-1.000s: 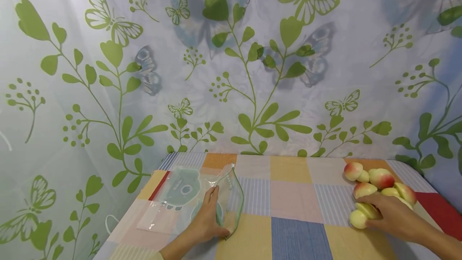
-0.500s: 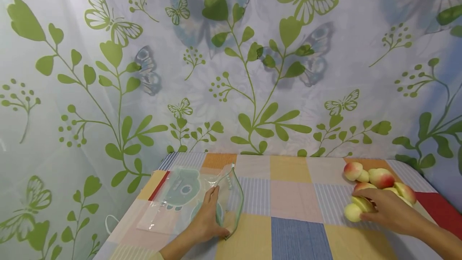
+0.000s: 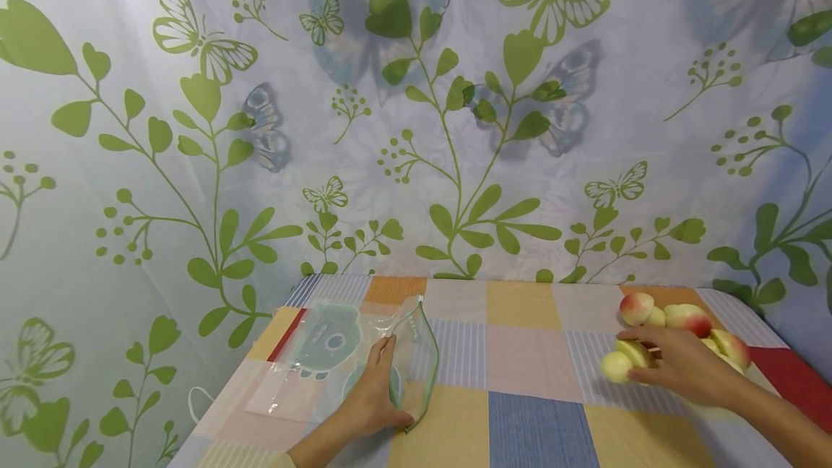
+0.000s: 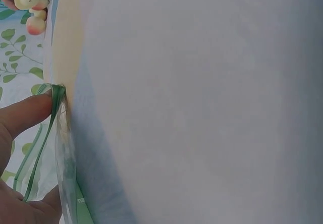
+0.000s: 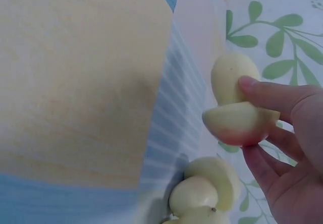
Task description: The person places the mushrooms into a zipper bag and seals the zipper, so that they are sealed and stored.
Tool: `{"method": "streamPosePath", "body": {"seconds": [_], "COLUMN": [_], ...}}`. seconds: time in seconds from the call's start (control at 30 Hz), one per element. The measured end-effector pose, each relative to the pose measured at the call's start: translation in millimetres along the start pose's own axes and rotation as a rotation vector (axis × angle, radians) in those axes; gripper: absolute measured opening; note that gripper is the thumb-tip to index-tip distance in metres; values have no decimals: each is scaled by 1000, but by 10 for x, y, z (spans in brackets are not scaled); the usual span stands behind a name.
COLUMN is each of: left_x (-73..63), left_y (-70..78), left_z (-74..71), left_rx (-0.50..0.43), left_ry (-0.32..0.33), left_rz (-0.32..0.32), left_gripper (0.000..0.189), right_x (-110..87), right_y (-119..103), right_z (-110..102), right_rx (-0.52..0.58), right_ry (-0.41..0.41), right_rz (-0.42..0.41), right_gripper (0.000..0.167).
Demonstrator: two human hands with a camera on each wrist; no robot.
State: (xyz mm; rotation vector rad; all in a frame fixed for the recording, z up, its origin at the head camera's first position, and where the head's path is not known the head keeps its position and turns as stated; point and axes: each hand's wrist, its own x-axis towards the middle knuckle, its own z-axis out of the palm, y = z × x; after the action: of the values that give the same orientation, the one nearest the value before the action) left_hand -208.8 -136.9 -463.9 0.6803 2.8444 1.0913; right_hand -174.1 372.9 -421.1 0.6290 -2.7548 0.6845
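Note:
A clear zip bag (image 3: 331, 338) with green edging and a pale green printed figure lies on the left of the cloth, its mouth parted. My left hand (image 3: 373, 399) holds the bag at its mouth, thumb at the near corner of the green zip edge (image 4: 58, 95). My right hand (image 3: 689, 367) pinches a peach-like piece (image 5: 237, 120) between thumb and fingers. That piece has a pale yellow rounded end (image 5: 232, 77) and a half-round part with a red underside. In the head view it is in front of a pile of similar pieces (image 3: 689, 320).
A patchwork cloth (image 3: 526, 360) covers the table. Behind it hangs a pale curtain (image 3: 403, 222) with green leaves and butterflies. A white cord loop (image 3: 198, 403) shows at the left table edge. More peach-like pieces (image 5: 194, 193) sit below my right hand in the right wrist view.
My right hand has lifted the peach-like piece and carried it slightly left and away from me, off the near side of the pile. The left hand and the bag stay in place.

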Motion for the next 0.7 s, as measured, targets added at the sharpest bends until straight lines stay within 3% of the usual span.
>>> {"method": "streamPosePath", "body": {"seconds": [0.2,0.4,0.7], "left_x": [-2,-15,9], "left_y": [4,-6,-23], "left_z": [-7,-20,2], "left_rx": [5,2,14], "left_ry": [-9,-10,-16], "left_rz": [3,2,-23], "left_gripper": [137,137,136], "right_x": [61,180,374], "right_y": [-90,-151,-201], "right_z": [56,144,325], "right_rx": [144,173,283], "right_ry": [11,72,93], "right_rz": [27,63,-38], "right_gripper": [48,48,46]}}
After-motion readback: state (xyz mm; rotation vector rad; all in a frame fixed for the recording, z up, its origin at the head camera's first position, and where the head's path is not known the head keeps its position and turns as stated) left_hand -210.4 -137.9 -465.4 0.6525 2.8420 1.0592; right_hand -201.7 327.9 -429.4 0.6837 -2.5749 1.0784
